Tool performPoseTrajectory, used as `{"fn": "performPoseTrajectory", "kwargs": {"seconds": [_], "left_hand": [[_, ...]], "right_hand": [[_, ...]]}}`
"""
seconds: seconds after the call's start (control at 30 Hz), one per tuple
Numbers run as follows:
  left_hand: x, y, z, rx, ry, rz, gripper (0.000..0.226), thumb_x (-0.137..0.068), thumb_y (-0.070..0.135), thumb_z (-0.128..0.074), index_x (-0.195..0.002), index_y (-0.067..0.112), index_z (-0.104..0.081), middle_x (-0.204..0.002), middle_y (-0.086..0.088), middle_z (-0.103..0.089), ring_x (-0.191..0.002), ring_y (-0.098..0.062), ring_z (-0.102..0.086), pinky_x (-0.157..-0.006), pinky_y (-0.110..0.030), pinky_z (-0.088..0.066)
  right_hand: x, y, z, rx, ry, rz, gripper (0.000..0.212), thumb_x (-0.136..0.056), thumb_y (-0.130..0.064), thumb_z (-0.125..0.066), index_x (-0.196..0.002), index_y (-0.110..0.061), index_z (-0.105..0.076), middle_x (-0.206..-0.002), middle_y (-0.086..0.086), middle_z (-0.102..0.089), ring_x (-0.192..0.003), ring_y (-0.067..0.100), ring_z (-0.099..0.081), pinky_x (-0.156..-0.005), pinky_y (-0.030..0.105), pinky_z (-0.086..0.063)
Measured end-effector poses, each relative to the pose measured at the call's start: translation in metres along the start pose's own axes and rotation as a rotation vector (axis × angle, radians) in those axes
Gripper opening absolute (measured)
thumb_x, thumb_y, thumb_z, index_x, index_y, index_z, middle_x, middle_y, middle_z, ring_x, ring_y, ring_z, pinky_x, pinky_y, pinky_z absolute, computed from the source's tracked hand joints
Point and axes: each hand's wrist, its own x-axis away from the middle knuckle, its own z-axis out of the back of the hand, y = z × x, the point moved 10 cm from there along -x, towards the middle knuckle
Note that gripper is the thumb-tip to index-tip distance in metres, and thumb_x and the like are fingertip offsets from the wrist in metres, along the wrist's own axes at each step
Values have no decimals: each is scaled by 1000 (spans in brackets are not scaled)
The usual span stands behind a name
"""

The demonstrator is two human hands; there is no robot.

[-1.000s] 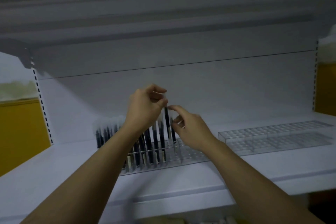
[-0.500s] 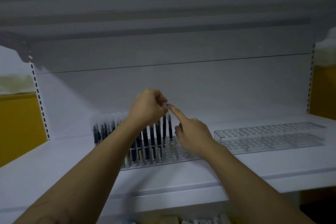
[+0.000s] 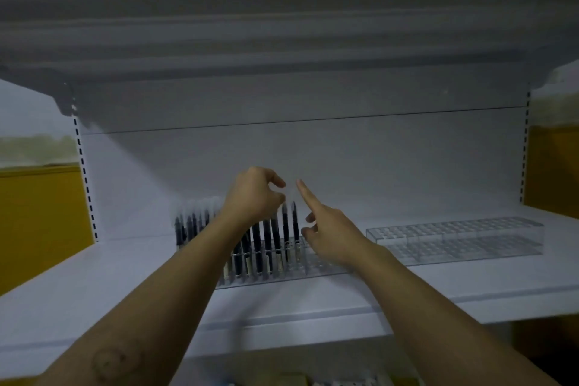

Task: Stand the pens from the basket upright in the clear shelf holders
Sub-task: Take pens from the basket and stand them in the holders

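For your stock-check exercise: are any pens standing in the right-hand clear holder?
No, the right-hand holder shows only empty slots; the pens all stand in the left holder.

Shop: white display shelving [image 3: 125,276] (slotted uprights [image 3: 83,172]), clear pen holders [image 3: 454,238].

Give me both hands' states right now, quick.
Left hand: fingers curled over the pens; whether it pinches one cannot be told.
Right hand: open, index finger extended, holding nothing.
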Motion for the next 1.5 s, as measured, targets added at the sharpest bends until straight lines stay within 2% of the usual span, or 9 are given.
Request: {"fn": "performPoseTrajectory", "kwargs": {"seconds": [0.1, 0.17, 0.23, 0.37, 0.5, 0.6, 0.87, 1.1, 1.5], "left_hand": [[14, 2, 12, -17, 77, -41, 39, -89, 32, -66, -126, 25, -59, -131, -2, -60, -113, -18, -59, -93, -28, -46], [26, 8, 20, -51, 122, -89, 40, -89, 35, -64, -128, 26, -57, -135, 1, -57, -131, -20, -45, -113, -39, -33], [42, 16, 28, -95, 152, -139, 40, -91, 36, -62, -129, 26, -56, -138, 4, -54, -137, -21, -37, -119, -37, -15], [83, 29, 22, -129, 163, -244, 38, -91, 31, -63, -128, 24, -58, -134, 4, -58, -124, -16, -51, -117, -26, -6], [127, 28, -8, -87, 125, -312, 38, -88, 28, -65, -125, 23, -60, -127, 4, -62, -119, -16, -55, -116, -32, -23], [162, 29, -30, -32, 100, -350, 36, -87, 27, -67, -123, 23, -62, -123, 4, -64, -114, -18, -57, -103, -34, -42], [248, 14, -96, -15, 22, -328, 41, -86, 34, -66, -125, 24, -60, -120, 2, -65, -113, -22, -56, -97, -37, -42], [312, -23, -202, -67, -282, -184, 50, -89, 42, -60, -136, 27, -49, -135, 5, -55, -124, -20, -48, -101, -34, -37], [424, -97, -354, 55, -731, 141, 53, -90, 39, -60, -139, 21, -47, -141, -3, -51, -127, -23, -48, -106, -34, -38]], "right_hand": [[9, 0, 10, 30, 51, 13, 87, -96, -30, -55, -146, -50, 13, -138, 7, -44, -113, 24, -52, -94, 38, -48], [15, -1, 18, 43, 77, 18, 84, -94, -33, -56, -149, -48, 6, -141, 4, -40, -119, 23, -49, -96, 37, -46], [26, -5, 24, 55, 103, 32, 78, -94, -35, -56, -151, -44, -4, -143, 0, -37, -124, 22, -46, -99, 37, -44], [60, -15, 33, 58, 170, 69, 68, -93, -37, -58, -150, -42, -20, -143, -7, -34, -123, 16, -44, -102, 32, -41], [105, -17, 32, 78, 203, 51, 66, -92, -37, -60, -148, -40, -25, -144, -7, -35, -128, 15, -40, -104, 31, -38], [139, -15, 24, 75, 214, 34, 64, -92, -36, -61, -147, -39, -30, -143, -8, -36, -127, 13, -41, -102, 28, -38], [226, 16, -28, 90, 218, -23, 54, -89, -26, -65, -140, -26, -46, -132, 0, -46, -123, 18, -45, -102, 35, -41], [299, 93, -123, 125, -21, -276, 55, -90, -33, -64, -141, -28, -44, -137, 0, -46, -126, 19, -44, -100, 27, -35], [423, 204, -264, 10, -402, -653, 55, -90, -29, -64, -141, -18, -46, -143, 7, -44, -130, 26, -44, -99, 32, -40]]}}
